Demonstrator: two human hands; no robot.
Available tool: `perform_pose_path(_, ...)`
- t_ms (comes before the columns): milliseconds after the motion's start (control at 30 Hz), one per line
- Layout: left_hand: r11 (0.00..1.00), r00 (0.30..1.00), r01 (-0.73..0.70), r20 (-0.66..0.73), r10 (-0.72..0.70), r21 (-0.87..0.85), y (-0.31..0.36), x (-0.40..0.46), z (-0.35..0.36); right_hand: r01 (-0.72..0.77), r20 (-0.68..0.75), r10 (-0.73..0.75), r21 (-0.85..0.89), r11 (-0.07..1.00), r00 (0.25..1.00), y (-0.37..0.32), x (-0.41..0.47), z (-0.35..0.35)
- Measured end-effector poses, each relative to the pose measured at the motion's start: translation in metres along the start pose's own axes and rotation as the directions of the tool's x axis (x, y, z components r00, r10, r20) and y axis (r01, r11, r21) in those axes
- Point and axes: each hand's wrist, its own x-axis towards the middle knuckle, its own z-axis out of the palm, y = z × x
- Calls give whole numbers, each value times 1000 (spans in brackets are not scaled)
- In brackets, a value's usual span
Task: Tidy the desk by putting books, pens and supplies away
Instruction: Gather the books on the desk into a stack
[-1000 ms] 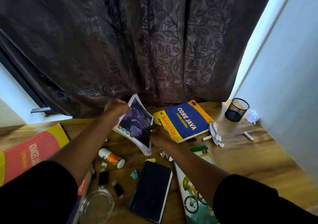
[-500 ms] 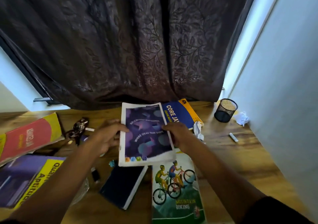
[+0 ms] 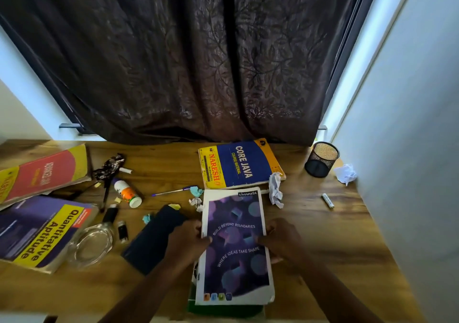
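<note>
Purple notebook (image 3: 236, 245) lies gripped at both side edges between left fingers (image 3: 198, 231) and right fingers (image 3: 270, 233)

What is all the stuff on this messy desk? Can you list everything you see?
classmate notebook: 1, purple, front middle, on a green book
green book: 1, under the notebook
Core Java book: 1, blue and yellow, back middle
red book: 1, red and yellow, back left
Quantitative Aptitude book: 1, purple and yellow, front left
dark notebook: 1, navy, left of the classmate notebook
mesh pen cup: 1, black, back right
pen: 1, blue, centre
bottle: 1, white and orange, lying down
glass dish: 1, clear
crumpled paper: several, white, scattered
curtain: 1, dark brown, behind
left hand; right hand: grip the classmate notebook's sides
</note>
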Motion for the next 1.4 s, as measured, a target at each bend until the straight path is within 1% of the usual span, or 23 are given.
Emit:
perform_pose_path(67,998,999,-31,-31,33,54,-3,-3,8,-15,-20,15,-13,1000,1000,5,-1,1)
perform_pose_path(133,994,997,-23,-66,30,104,-4,-4,12,-3,-12,2,-36,999,1000,8,-1,1)
perform_pose_path(233,979,990,-41,-123,67,197,-2,-5,17,13,-7,-13,-83,996,1000,11,0,4)
perform_pose_path(333,951,979,-32,-185,92,307,3,-10,18,70,8,-70,-159,985,998,12,2,9)
perform_pose_path(433,923,981,-36,-162,105,382,7,-11,22,163,22,-163,-235,958,986,6,0,12)
perform_pose_path(500,914,984,-36,-144,103,404,9,-10,22,190,35,-189,-322,927,981,3,0,12)
perform_pose_path(567,907,985,-41,-134,106,420,8,-8,24,179,64,-167,-372,911,984,-1,0,10)
perform_pose_path(667,889,986,-47,-123,116,455,9,-6,25,134,132,-94,-334,933,987,-6,1,5)
perform_pose_path(733,878,989,-44,-106,107,476,11,-4,23,152,155,-102,-356,922,983,-3,1,2)
perform_pose_path(833,846,983,-54,-121,138,530,17,4,10,243,100,-222,-463,853,970,-6,3,-6)
perform_pose_path(900,835,968,-63,-169,183,546,23,17,-7,256,26,-280,-498,829,960,-22,9,-11)
perform_pose_path(967,826,947,-89,-208,243,556,32,38,-26,248,-57,-306,-452,857,950,-45,24,-11)
perform_pose_path(1000,830,942,-114,-207,265,546,37,51,-34,242,-86,-299,-399,884,950,-58,31,-11)
perform_pose_path(1067,854,932,-185,-189,310,487,49,79,-48,246,-115,-290,-295,923,950,-80,50,-6)
perform_pose_path(1133,862,927,-250,-150,345,441,60,109,-60,213,-124,-231,-144,966,965,-97,65,-2)
perform_pose_path(1167,861,926,-273,-124,355,429,65,126,-64,197,-126,-210,-112,974,969,-104,71,0)
perform_pose_path(1267,858,943,-286,-34,331,427,73,174,-73,170,-151,-191,-143,975,970,-118,91,5)
perform_pose_path(1400,804,932,-354,109,346,478,72,235,-81,135,-194,-193,-279,951,962,-119,118,22)
